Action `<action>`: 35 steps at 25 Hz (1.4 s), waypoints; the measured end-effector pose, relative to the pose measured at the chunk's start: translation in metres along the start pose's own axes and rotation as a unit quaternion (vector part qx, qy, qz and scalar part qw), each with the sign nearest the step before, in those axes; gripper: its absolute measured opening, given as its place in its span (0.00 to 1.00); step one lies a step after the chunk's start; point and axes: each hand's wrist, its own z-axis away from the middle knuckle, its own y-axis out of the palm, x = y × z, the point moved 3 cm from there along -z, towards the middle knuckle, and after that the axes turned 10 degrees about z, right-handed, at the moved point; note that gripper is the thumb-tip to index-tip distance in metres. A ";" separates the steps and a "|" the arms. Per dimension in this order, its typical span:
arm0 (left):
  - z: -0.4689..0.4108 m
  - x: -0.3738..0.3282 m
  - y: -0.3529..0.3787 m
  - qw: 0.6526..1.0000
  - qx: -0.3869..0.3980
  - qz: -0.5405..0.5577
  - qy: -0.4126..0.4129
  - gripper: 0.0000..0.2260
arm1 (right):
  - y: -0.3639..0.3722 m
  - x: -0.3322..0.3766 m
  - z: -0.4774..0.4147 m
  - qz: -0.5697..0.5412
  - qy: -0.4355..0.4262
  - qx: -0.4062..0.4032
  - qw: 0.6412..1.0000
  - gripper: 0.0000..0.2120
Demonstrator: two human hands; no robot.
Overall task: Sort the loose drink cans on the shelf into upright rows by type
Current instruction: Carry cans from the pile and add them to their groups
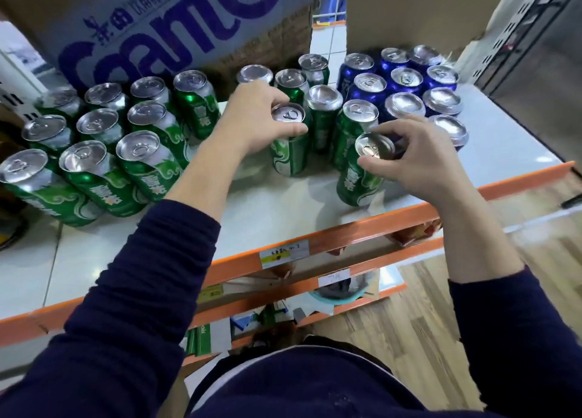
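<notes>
Cans [318, 125] stand upright: left hand [255, 115] grips left can [289, 156], right hand [423, 162] right can [359, 181].

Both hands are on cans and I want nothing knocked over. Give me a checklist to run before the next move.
1. Left hand holds its green can by the top: ok.
2. Right hand holds the front green can by the top: ok.
3. Both held cans upright: ok.
4. Held cans lifted off the shelf: cannot tell.
5. Bare shelf beside the left green block for setting down: ok.
6. All greens joined to that block: not ok; several stand loose beside the blue cans.
</notes>
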 end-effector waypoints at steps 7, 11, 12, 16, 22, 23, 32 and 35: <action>0.022 0.024 -0.031 0.993 -0.055 -0.073 -0.068 0.28 | 0.017 0.039 -0.008 -0.104 -0.069 0.099 0.987 0.23; 0.030 0.032 -0.034 0.973 -0.058 -0.174 -0.141 0.31 | 0.025 0.052 -0.013 -0.135 -0.104 0.163 0.972 0.30; 0.033 0.035 -0.036 0.978 -0.042 -0.152 -0.137 0.31 | 0.027 0.053 -0.015 -0.121 -0.112 0.182 0.969 0.32; 0.042 0.031 -0.049 0.995 0.095 0.025 -0.036 0.26 | 0.034 0.048 -0.016 -0.082 -0.113 0.218 0.966 0.28; 0.038 0.034 -0.049 0.997 0.053 -0.036 -0.049 0.24 | 0.039 0.058 -0.033 -0.024 -0.101 0.089 0.991 0.29; 0.038 0.034 -0.049 0.997 0.036 -0.050 -0.048 0.23 | 0.040 0.062 -0.036 -0.025 -0.100 0.073 0.992 0.28; 0.014 0.075 -0.095 0.987 -0.063 -0.105 -0.103 0.32 | 0.056 0.076 -0.048 0.000 -0.125 0.123 0.984 0.26; 0.004 0.087 -0.088 0.986 -0.031 -0.099 -0.127 0.33 | 0.057 0.076 -0.050 -0.005 -0.114 0.132 0.985 0.25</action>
